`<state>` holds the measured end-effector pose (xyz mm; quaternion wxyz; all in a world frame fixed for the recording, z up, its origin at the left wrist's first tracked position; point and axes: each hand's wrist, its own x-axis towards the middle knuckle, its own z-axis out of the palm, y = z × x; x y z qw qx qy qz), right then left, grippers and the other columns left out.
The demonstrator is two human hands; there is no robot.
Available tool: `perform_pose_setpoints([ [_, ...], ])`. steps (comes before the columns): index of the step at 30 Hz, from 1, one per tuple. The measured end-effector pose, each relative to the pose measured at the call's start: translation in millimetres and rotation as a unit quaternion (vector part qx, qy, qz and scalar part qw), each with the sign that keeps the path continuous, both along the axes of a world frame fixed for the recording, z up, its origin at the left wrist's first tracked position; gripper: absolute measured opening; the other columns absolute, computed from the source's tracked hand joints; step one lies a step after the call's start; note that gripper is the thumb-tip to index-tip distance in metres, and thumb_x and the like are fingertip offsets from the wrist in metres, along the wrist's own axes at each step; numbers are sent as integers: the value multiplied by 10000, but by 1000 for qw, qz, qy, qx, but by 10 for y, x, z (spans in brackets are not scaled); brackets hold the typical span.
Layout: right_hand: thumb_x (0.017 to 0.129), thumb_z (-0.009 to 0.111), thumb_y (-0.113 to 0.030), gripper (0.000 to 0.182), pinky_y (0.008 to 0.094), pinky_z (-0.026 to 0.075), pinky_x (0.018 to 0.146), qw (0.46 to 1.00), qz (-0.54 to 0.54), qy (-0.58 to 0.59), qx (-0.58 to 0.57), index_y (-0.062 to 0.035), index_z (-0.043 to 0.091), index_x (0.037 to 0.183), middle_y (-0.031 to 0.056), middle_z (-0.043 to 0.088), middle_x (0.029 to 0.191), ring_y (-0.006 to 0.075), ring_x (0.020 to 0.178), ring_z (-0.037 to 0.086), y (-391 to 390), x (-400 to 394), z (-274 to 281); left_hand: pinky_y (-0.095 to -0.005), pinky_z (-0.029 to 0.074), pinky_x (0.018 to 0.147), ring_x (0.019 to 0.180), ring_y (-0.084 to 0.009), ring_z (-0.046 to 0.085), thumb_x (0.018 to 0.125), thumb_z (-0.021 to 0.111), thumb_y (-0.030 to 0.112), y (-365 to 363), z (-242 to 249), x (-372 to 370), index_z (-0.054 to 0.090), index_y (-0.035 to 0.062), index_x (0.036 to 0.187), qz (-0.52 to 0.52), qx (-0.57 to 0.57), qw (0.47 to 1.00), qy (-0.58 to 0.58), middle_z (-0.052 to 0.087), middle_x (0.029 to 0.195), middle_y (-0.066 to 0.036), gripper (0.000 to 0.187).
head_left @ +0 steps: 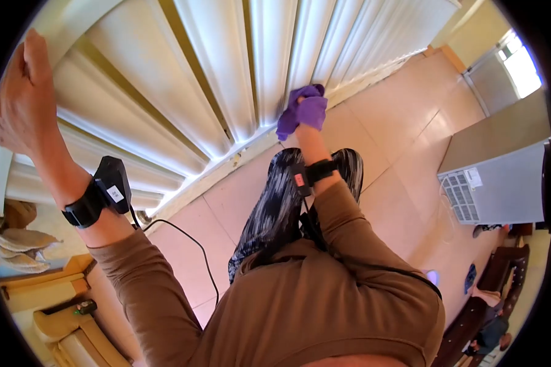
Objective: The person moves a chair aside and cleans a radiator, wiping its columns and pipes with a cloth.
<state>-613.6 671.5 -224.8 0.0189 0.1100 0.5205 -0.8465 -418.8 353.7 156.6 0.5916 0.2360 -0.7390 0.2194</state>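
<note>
A white column radiator (217, 55) stretches across the upper part of the head view. My right hand (302, 103) is closed on a purple cloth (312, 112) and presses it to the lower end of the radiator's columns, close to the floor. The cloth covers most of the fingers. At the far left, my left hand (24, 101) grips the radiator's top rail, its thumb lying along the rail and its other fingers partly hidden. Black straps with small boxes circle both wrists; a black cable hangs from the left one.
Pink floor tiles (398, 131) run beside the radiator. A grey fridge-like appliance (496, 183) stands at right, with a brown sofa (499, 293) and another person (491, 336) below it. Yellow furniture (73, 330) and a grey cloth (21, 244) are at lower left.
</note>
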Motion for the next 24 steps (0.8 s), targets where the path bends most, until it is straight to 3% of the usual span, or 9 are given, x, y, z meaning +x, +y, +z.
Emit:
perform_pose_setpoints([
  [4,912,581,-260,302,358,515,830,972,76,-4,-223,-35,592,1114,67,655,993,220,893,627,130,615,1213,-299,518,682,874,-181,672,898,383,657,-68,37,36,714,301,1046,64,50,992,-95,711,948,44,509],
  [7,907,592,-248,309,358,496,853,987,69,47,-136,-28,594,1124,66,650,1014,211,932,612,202,633,1262,-281,518,692,872,-178,674,899,404,644,-151,8,58,722,294,1028,32,-43,997,-61,715,933,36,491],
  [9,853,648,-222,316,382,456,890,944,-44,302,124,-36,615,1107,81,641,1045,244,992,590,94,752,1493,-265,516,703,873,-173,673,908,409,626,-48,37,57,724,277,1030,-10,-45,998,-51,716,937,35,486],
  [10,853,648,-222,316,382,456,890,942,-43,309,121,-36,615,1107,81,641,1045,244,992,590,72,679,1535,-265,516,703,873,-173,673,908,409,626,-55,23,42,724,277,1030,-7,-46,998,-44,716,937,35,486],
  [12,775,712,-221,343,400,403,932,775,-76,516,358,-46,648,1063,102,631,1046,285,1031,556,44,484,1651,-301,448,524,639,-197,635,900,481,578,-78,13,1,730,225,885,-74,-132,989,1,677,715,46,432],
  [18,693,771,-351,427,437,361,952,726,-120,603,310,-55,675,985,133,579,1116,351,1064,479,-90,158,2319,-304,453,530,642,-214,627,913,508,516,85,32,59,713,208,858,-62,-134,989,-10,660,698,30,374],
  [20,646,789,-440,601,443,360,949,598,-140,704,357,-63,635,1087,168,541,1179,366,1067,485,-115,4,2680,-305,453,526,643,-211,629,912,511,514,80,44,54,716,207,855,-76,-146,986,5,662,700,33,373],
  [22,659,773,-461,752,477,302,1003,546,-162,706,422,-40,526,1232,214,485,1253,407,1146,439,-187,5,3026,-307,451,521,638,-207,631,911,512,516,101,36,79,721,205,855,-88,-141,986,7,665,701,38,378],
  [24,750,711,-423,654,477,313,1018,488,-229,738,405,-34,528,1243,207,521,1245,394,1155,473,-248,-139,3081,-297,523,744,907,-189,669,925,481,521,120,17,112,715,219,1041,-23,-54,998,-38,706,987,24,399],
])
